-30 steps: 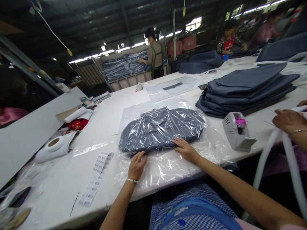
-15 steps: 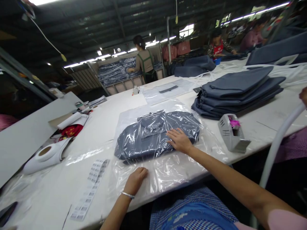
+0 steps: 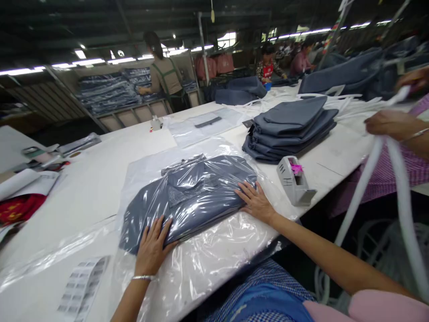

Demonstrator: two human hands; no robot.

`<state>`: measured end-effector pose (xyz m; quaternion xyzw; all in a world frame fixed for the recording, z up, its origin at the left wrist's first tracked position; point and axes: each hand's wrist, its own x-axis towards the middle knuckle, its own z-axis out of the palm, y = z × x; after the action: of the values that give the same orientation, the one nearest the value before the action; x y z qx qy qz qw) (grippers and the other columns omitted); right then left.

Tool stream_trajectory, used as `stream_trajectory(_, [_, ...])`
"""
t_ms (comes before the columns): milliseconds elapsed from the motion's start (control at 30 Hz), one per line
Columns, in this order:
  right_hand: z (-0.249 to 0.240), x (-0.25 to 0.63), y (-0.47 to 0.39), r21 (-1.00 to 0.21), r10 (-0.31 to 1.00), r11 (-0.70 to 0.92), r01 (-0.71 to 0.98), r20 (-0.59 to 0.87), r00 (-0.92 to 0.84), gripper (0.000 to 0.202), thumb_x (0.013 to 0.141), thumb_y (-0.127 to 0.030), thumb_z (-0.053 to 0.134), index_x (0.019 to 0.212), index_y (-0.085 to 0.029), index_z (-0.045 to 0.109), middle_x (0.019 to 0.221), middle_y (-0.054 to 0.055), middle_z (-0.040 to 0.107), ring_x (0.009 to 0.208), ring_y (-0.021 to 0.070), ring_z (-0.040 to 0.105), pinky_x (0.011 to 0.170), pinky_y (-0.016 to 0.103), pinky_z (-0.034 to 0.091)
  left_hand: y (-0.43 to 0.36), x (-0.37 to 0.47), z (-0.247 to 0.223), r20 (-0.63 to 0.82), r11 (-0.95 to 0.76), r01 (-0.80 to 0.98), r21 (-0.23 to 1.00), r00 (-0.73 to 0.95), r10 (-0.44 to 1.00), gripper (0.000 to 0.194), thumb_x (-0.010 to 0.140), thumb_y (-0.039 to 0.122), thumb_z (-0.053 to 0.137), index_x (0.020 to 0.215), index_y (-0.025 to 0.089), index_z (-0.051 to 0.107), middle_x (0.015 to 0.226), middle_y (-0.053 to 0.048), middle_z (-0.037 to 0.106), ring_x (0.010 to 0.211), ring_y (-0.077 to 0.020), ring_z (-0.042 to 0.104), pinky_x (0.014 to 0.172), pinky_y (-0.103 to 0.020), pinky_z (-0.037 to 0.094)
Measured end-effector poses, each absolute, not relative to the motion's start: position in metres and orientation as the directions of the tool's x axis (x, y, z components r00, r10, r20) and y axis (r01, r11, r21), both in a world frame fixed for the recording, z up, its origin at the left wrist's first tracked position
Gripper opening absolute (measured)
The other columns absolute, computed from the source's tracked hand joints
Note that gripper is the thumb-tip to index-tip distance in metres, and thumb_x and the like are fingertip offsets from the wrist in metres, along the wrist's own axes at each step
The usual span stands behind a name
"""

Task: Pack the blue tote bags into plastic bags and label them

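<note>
A folded dark blue-grey fabric bag lies inside a clear plastic bag on the white table. My left hand rests with spread fingers on the plastic at its near left edge. Fingers apart, my right hand presses on the plastic over the right end. Through the film a flap shows in the middle of the fabric. Neither hand grips anything. Just right of my right hand stands a white tape dispenser with pink tape.
A stack of dark blue-grey fabric bags sits beyond the dispenser. Another flat plastic bag lies at the back. A label sheet is at the near left. On the right, a co-worker's hands hold white tubing.
My left hand has moved from the plastic's near edge onto the bag's left part, its fingers now spread. My right hand stays on the right end. The view has swung to the right.
</note>
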<state>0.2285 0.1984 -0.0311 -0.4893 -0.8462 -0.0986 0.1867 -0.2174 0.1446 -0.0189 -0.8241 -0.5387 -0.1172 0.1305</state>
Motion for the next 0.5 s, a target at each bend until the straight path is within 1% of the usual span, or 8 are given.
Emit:
stream_trajectory(67, [-0.038,0.259,0.185,-0.050,0.845,0.373,0.927,0.431,-0.316,0.082,0.087,-0.040,0.064,0.155,-0.028,0.019,0.161,0.010,0.016,0.148,0.0343,0.012,0.116,0.060,0.018,0.139,-0.218,-0.027,0.354,-0.361,0.931,-0.053,0.355,0.865,0.072,0.091,0.059,0.042,0.152,0.025,0.024,0.158,-0.012,0.027,0.144,-0.0316,0.027,0.117,-0.054,0.021])
stream_trajectory(133, [-0.043,0.285,0.166,-0.123,0.878,0.276,0.953,0.436,-0.198,0.085,0.089,-0.038,0.062,0.156,-0.026,0.011,0.162,0.011,0.010,0.147,0.0321,0.015,0.115,0.053,0.028,0.136,-0.215,-0.028,0.359,-0.360,0.932,-0.031,0.347,0.867,0.074,0.090,0.062,0.039,0.152,0.025,0.023,0.158,-0.011,0.027,0.145,-0.0316,0.026,0.117,-0.055,0.019])
stream_trajectory(200, [-0.044,0.304,0.146,-0.180,0.897,0.242,0.953,0.416,-0.150,0.086,0.091,-0.035,0.059,0.156,-0.025,0.006,0.162,0.011,0.011,0.146,0.0293,0.022,0.113,0.046,0.037,0.137,-0.214,-0.025,0.348,-0.367,0.930,-0.019,0.350,0.870,0.077,0.088,0.067,0.037,0.152,0.025,0.024,0.158,-0.010,0.027,0.144,-0.0324,0.026,0.117,-0.055,0.019])
stream_trajectory(233, [-0.043,0.310,0.136,-0.189,0.903,0.245,0.951,0.401,-0.153,0.085,0.091,-0.034,0.059,0.156,-0.026,0.006,0.162,0.011,0.014,0.145,0.0285,0.026,0.112,0.045,0.038,0.138,-0.214,-0.024,0.339,-0.371,0.928,-0.017,0.355,0.871,0.079,0.087,0.069,0.037,0.152,0.025,0.025,0.158,-0.011,0.027,0.144,-0.0329,0.027,0.117,-0.055,0.019])
stream_trajectory(333, [-0.039,0.312,0.113,-0.162,0.896,0.313,0.936,0.378,-0.234,0.078,0.091,-0.036,0.059,0.155,-0.029,0.014,0.160,0.009,0.021,0.143,0.0291,0.029,0.115,0.049,0.035,0.142,-0.216,-0.023,0.331,-0.381,0.924,-0.019,0.366,0.870,0.083,0.085,0.073,0.036,0.151,0.025,0.025,0.158,-0.012,0.028,0.143,-0.0337,0.028,0.116,-0.056,0.020])
stream_trajectory(433, [-0.039,0.302,0.110,-0.150,0.870,0.400,0.904,0.372,-0.323,0.071,0.091,-0.040,0.058,0.153,-0.029,0.024,0.157,0.008,0.031,0.142,0.0288,0.032,0.116,0.052,0.030,0.143,-0.217,-0.024,0.327,-0.389,0.921,-0.029,0.376,0.867,0.083,0.085,0.073,0.034,0.151,0.024,0.025,0.157,-0.012,0.029,0.143,-0.0337,0.029,0.116,-0.056,0.020])
stream_trajectory(500, [-0.043,0.296,0.119,-0.186,0.872,0.396,0.899,0.384,-0.304,0.066,0.092,-0.040,0.058,0.151,-0.027,0.031,0.151,0.010,0.040,0.137,0.0275,0.040,0.114,0.049,0.035,0.142,-0.217,-0.024,0.318,-0.388,0.921,-0.037,0.379,0.869,0.082,0.085,0.073,0.034,0.151,0.024,0.025,0.157,-0.013,0.029,0.143,-0.0339,0.028,0.116,-0.056,0.021])
